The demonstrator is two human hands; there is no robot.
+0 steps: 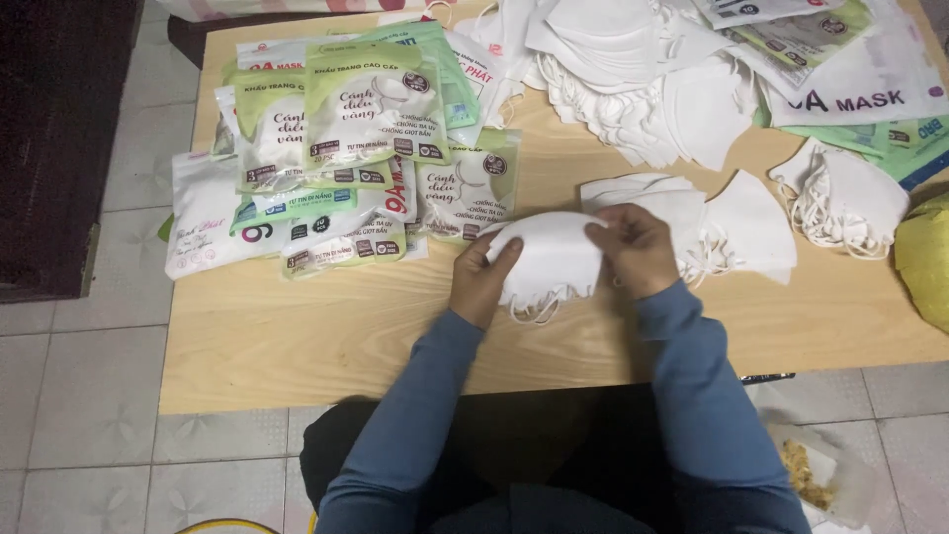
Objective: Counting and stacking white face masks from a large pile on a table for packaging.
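Both my hands hold a small stack of white face masks [550,259] above the low wooden table [326,336]. My left hand [481,278] grips the stack's left end with the thumb on top. My right hand [636,249] pinches its right end. White ear loops dangle below the stack. Just right of my right hand lies a flat pile of white masks [736,225]. Both my sleeves are blue.
Filled green-and-white mask packets [346,148] are heaped at the table's left. A big pile of loose white masks [633,79] and empty packets [850,89] fill the back right. A bundle of masks [845,203] and a yellow bag [927,262] sit at the right edge. Tiled floor surrounds the table.
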